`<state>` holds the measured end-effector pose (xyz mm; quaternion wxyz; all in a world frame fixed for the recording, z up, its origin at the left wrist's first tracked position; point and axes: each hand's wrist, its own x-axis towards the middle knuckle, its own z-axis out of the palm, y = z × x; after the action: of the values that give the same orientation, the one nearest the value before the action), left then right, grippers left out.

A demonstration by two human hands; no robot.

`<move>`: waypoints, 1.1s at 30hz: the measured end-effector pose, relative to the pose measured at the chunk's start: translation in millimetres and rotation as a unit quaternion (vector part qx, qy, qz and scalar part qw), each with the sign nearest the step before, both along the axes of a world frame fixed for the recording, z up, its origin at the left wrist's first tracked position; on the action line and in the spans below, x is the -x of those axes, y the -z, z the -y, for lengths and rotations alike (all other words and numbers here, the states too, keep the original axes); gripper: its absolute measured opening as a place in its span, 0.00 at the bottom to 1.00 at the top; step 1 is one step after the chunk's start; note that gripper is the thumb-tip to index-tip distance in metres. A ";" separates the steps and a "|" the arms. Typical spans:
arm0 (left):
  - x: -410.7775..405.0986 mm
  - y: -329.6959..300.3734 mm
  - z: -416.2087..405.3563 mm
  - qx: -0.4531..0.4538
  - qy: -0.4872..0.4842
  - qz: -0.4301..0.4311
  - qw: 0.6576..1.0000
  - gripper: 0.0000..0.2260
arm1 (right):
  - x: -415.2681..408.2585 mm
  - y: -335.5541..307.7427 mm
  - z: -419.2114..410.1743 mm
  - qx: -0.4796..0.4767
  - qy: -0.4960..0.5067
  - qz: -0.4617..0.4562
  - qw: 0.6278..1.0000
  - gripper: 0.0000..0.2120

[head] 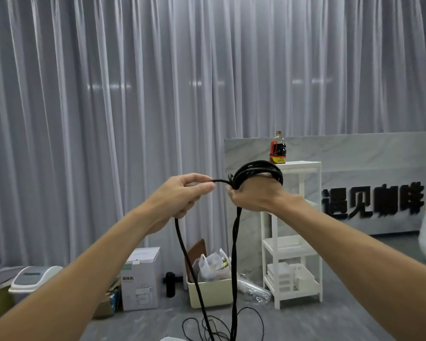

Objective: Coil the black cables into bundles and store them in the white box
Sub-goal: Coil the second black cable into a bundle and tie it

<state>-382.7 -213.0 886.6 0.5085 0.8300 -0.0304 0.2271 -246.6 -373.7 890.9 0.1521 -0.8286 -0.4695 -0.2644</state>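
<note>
both hands grip cable (pixel 234 254): left hand (pixel 180 195) pinches strand, right hand (pixel 253 195) clutches coil.

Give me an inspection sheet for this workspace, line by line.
Surface: grey floor, cable slack lying on it.
Job's things: black cable, partly coiled into loops; white box not identifiable.
Clutter: cardboard box, cream bin with plastic bags, black bottle.
Grips: left hand pinches the strand; right hand holds the loops.
Cables: two strands hang to the floor; thinner loops lie there.
Surroundings: grey curtain, white shelf rack, sauce bottle on top, marble sign panel.
</note>
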 end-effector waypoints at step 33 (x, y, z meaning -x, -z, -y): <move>-48.5 56.2 -7.0 0.038 -0.089 0.000 0.995 0.19 | 7.4 -31.4 7.6 -0.085 -0.133 -0.388 0.908 0.13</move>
<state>-334.2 -206.0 830.4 0.5178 0.8094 0.0523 0.2721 -254.1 -381.2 922.3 0.4255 -0.7795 -0.4555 0.0619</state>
